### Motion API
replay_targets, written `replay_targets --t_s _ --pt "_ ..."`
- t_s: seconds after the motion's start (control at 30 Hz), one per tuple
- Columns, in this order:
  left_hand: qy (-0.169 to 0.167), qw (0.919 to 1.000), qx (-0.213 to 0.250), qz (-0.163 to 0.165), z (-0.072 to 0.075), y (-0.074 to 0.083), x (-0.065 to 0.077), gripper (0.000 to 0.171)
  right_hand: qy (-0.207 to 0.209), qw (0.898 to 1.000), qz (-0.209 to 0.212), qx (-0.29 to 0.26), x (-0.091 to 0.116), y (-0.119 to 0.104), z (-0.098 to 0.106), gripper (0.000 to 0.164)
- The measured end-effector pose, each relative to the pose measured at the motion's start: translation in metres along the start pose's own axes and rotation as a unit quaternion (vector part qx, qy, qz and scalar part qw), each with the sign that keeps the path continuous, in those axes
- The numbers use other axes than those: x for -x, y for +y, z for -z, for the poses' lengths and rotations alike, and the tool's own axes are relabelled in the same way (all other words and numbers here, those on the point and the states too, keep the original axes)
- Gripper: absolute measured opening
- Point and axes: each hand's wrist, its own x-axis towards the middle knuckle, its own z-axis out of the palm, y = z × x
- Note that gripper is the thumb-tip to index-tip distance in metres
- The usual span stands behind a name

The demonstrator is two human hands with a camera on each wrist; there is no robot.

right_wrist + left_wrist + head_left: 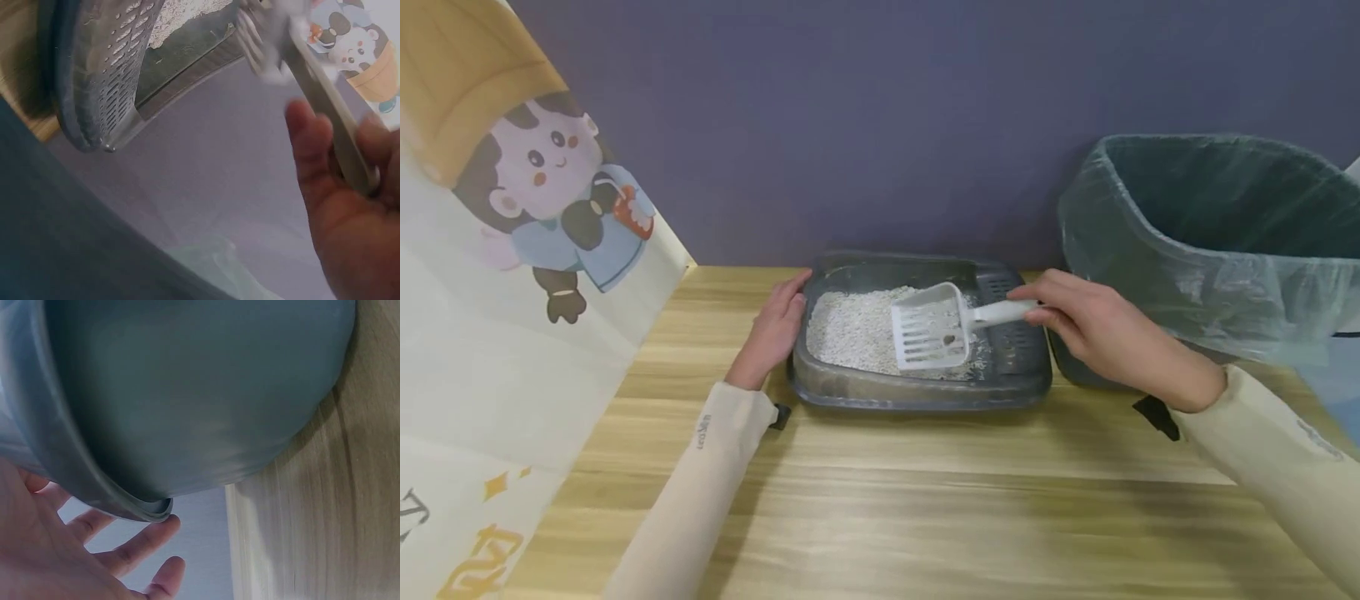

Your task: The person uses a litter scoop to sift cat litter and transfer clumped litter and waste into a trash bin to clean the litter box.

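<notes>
- While the white scoop [931,327] lies slantwise over the litter [853,325], its slotted head is within the outline of the grey tray [917,396]; it looks raised, though whether its lip touches the grains I cannot tell.
- A small dark spot shows on the scoop's head, either a lump or a gap between the slats; a gentle side-to-side shake with the head level would probably let loose grains drop through.
- The right hand [1093,325] pinches the end of the handle [1000,313] between thumb and fingers; so far back a grip likely lets the head tip, so a firmer hold nearer the head should steady it.
- The left hand [772,327] is at the tray's left end, fingers spread rather than curled along the outer edge; light pressure there would help stop the tray sliding.
- Shaking low, inside the tray's walls, seems wise, clear of the perforated end [1003,337].
- Just right of the tray stands a bin [1078,367], a clear bag [1195,283] folded over its mouth.
- Beneath is the wooden table [880,517]; behind rises a dark wall [865,125], with a cartoon panel [553,183] on the left.
</notes>
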Motion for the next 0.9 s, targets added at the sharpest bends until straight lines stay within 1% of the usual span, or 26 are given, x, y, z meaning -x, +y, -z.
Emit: replay_targets --t_s 0.1,0.23,0.33,0.43,0.53,0.57,0.63,0.77,0.8,0.83,0.9 --pt "0.001 1.0000 0.001 -0.003 -0.003 0.001 -0.002 0.047 -0.052 0.998 0.000 -0.016 -0.008 0.007 -0.010 0.030" --pt "0.008 1.0000 0.002 -0.003 -0.003 0.002 -0.001 0.046 -0.113 0.993 -0.013 -0.045 -0.023 0.007 -0.022 0.026" --pt "0.011 0.9999 -0.001 0.002 -0.002 0.002 0.000 0.046 -0.147 0.987 -0.023 -0.065 -0.033 0.002 -0.032 0.026" --pt "0.010 0.9999 -0.006 0.003 0.000 0.001 0.000 0.046 -0.169 0.982 -0.026 -0.075 -0.043 -0.003 -0.043 0.027" --pt "0.012 0.9999 -0.007 0.002 0.000 0.000 0.000 0.046 -0.205 0.973 -0.043 -0.093 -0.050 -0.007 -0.050 0.029" --pt "0.013 0.9999 -0.007 0.002 0.000 0.000 0.000 0.046 -0.220 0.969 -0.051 -0.101 -0.053 -0.007 -0.051 0.030" --pt "0.015 0.9999 -0.006 0.001 0.000 0.000 0.000 0.046 -0.264 0.952 -0.077 -0.131 -0.057 -0.008 -0.052 0.034" --pt "0.012 0.9999 -0.005 0.002 -0.002 0.000 0.000 0.046 -0.355 0.906 -0.136 -0.184 -0.063 -0.005 -0.052 0.040" --pt "0.012 0.9999 -0.006 0.002 -0.002 0.000 0.000 0.046 -0.377 0.895 -0.147 -0.187 -0.065 -0.004 -0.054 0.039" --pt "0.011 0.9999 -0.006 0.003 -0.002 0.000 0.000 0.046 -0.396 0.887 -0.152 -0.185 -0.067 -0.003 -0.056 0.036" --pt "0.010 0.9999 -0.008 0.004 -0.002 0.001 0.000 0.046 -0.427 0.876 -0.146 -0.173 -0.070 -0.002 -0.061 0.033"
